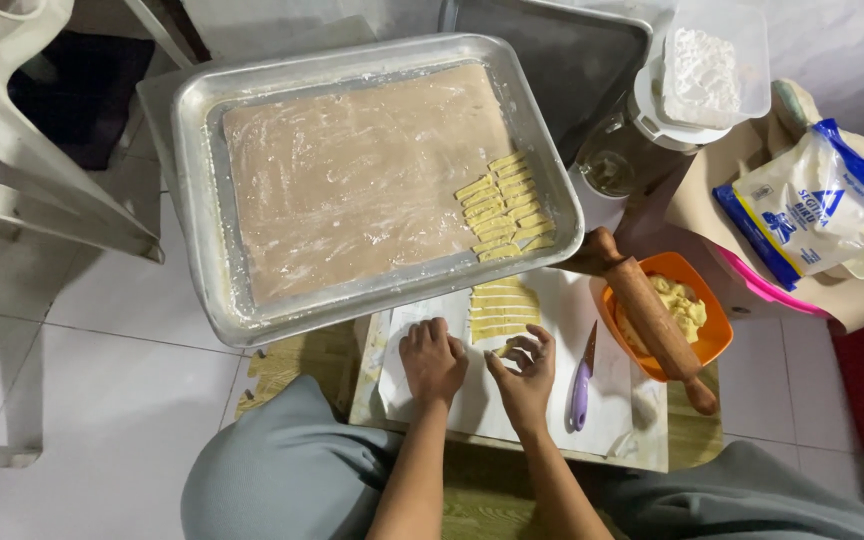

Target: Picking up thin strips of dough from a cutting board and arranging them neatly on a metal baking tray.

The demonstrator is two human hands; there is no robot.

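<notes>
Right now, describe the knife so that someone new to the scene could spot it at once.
Find the white board below the metal tray. The knife lies on it, right of the right hand, beside the orange bowl. It alone has a purple handle.

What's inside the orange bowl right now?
Yellow dough shows in the orange bowl. The wooden rolling pin lies across it, hiding the bowl's left part.

Soft even indoor light, mild tray (192, 190) glare, edges perhaps slightly stretched.
</notes>
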